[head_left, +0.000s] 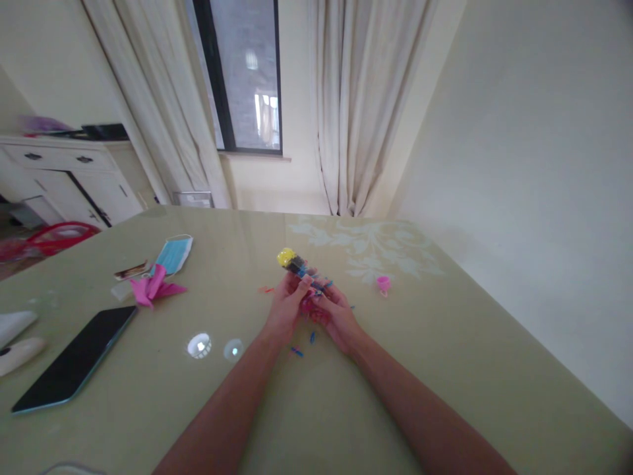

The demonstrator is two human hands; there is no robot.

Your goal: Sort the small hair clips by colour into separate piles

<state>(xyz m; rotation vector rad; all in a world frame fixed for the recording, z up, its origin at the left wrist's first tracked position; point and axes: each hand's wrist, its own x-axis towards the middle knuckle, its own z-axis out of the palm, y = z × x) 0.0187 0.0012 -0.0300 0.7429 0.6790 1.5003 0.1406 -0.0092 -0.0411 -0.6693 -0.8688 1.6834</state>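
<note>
A long bundle of small coloured pieces (297, 264), yellow at its far end, then black and blue, looks wrapped in clear plastic; its exact kind is unclear. My left hand (284, 309) is closed round its near side, with the thumb on top. My right hand (340, 318) closes on the lower right end. Between the palms shows a pink-red mass (311, 309), partly hidden by the fingers. Small blue pieces (297, 351) lie on the table just below my hands. To the left are a few orange bits (266, 289), and a tiny pink cup (383, 284) sits to the right.
On the left of the glossy table (445, 369) are a black tablet (74, 356), a pink folded-paper shape (153, 287), a blue face mask (173, 254) and white objects (20, 353). A wall (544, 165) borders the right side. A red chair (64, 231) stands beyond the left edge.
</note>
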